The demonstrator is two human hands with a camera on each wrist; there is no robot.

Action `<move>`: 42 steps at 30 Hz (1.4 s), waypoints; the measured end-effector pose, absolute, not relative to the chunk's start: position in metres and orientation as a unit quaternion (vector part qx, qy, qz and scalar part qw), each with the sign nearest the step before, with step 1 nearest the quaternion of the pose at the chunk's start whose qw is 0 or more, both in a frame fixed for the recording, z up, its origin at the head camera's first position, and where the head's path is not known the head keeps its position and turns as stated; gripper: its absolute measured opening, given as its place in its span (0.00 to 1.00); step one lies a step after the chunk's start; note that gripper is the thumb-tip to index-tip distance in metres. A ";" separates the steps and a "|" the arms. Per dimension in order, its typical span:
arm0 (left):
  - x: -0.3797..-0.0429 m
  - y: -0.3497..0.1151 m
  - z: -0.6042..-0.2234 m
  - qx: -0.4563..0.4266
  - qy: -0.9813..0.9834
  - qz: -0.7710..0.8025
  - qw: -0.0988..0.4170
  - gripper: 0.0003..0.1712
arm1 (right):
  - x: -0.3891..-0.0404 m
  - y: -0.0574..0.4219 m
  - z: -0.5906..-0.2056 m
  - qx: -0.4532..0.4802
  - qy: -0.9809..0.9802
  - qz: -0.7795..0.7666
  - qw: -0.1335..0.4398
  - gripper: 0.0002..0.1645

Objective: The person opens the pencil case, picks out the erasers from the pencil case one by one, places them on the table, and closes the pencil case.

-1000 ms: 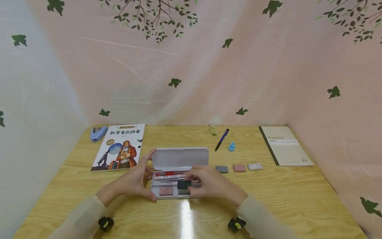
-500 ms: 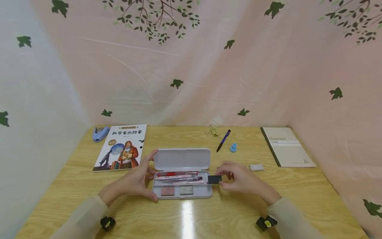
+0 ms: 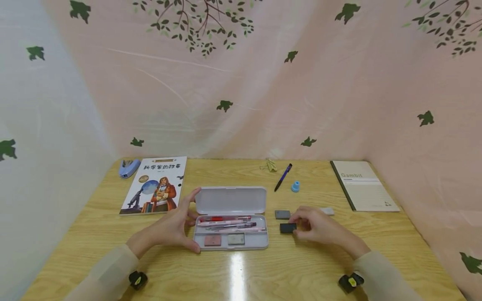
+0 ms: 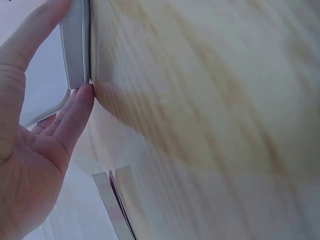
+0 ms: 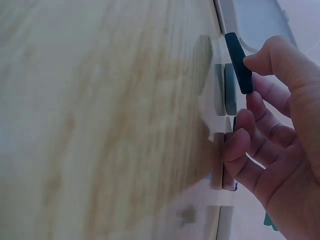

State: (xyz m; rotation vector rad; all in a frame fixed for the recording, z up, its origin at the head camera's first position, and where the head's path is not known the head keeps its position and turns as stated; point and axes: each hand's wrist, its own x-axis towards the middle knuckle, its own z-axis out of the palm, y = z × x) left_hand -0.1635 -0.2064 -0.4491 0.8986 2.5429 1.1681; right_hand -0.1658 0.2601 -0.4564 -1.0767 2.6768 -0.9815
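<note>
A white pencil case (image 3: 263,241) lies with its lid raised in the head view. Pens (image 3: 229,225) fill its back compartment; a pink eraser (image 3: 212,240) and a light grey eraser (image 3: 236,239) sit in the front one. My left hand (image 3: 171,229) holds the case's left side, thumb at the front corner and index finger by the lid. Right of the case, my right hand (image 3: 318,225) pinches a black eraser (image 3: 288,228) between thumb and fingers. The right wrist view has this black eraser (image 5: 239,63) tilted, slightly off the table.
Behind the right hand lie a dark grey eraser (image 3: 282,214) and a partly covered white eraser (image 3: 327,211). Farther back are a binder clip (image 3: 271,165), a pen (image 3: 283,177) and a blue cone-shaped piece (image 3: 295,186). A book (image 3: 154,186), stapler (image 3: 129,168) and notebook (image 3: 363,186) flank them.
My right hand has carried the black eraser rightward, from over the case's front compartment to beside the case, uncovering the light grey eraser. The left hand has stayed at the case.
</note>
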 end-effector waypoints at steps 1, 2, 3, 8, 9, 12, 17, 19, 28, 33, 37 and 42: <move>-0.164 -0.206 -0.449 0.305 0.861 0.395 0.101 0.86 | -0.166 0.260 -0.457 -0.351 0.878 -0.322 0.050 0.12; -0.164 -0.206 -0.449 0.305 0.861 0.395 0.102 0.86 | -0.166 0.260 -0.457 -0.351 0.878 -0.322 0.052 0.12; -0.164 -0.206 -0.448 0.305 0.861 0.394 0.102 0.86 | -0.166 0.259 -0.456 -0.351 0.878 -0.322 0.054 0.12; -0.166 -0.206 -0.447 0.307 0.862 0.390 0.105 0.87 | -0.164 0.257 -0.453 -0.352 0.876 -0.324 0.057 0.11; -0.166 -0.205 -0.446 0.308 0.862 0.390 0.104 0.87 | -0.164 0.257 -0.453 -0.352 0.876 -0.323 0.057 0.11; -0.167 -0.205 -0.445 0.310 0.860 0.390 0.106 0.87 | -0.163 0.258 -0.454 -0.350 0.878 -0.321 0.060 0.11; -0.166 -0.205 -0.445 0.313 0.860 0.388 0.106 0.87 | -0.162 0.260 -0.457 -0.342 0.881 -0.319 0.072 0.11; -0.165 -0.205 -0.445 0.314 0.861 0.387 0.104 0.87 | -0.162 0.260 -0.457 -0.339 0.882 -0.319 0.075 0.11; -0.167 -0.204 -0.446 0.315 0.861 0.386 0.104 0.86 | -0.159 0.261 -0.453 -0.345 0.877 -0.329 0.063 0.13; -0.165 -0.205 -0.447 0.309 0.862 0.388 0.106 0.87 | -0.155 0.254 -0.445 -0.347 0.875 -0.336 0.035 0.17; -0.165 -0.204 -0.446 0.303 0.864 0.388 0.105 0.87 | -0.150 0.235 -0.429 -0.361 0.873 -0.328 0.009 0.15; -0.163 -0.205 -0.448 0.304 0.864 0.390 0.098 0.86 | -0.145 0.197 -0.414 -0.415 0.854 -0.314 -0.002 0.16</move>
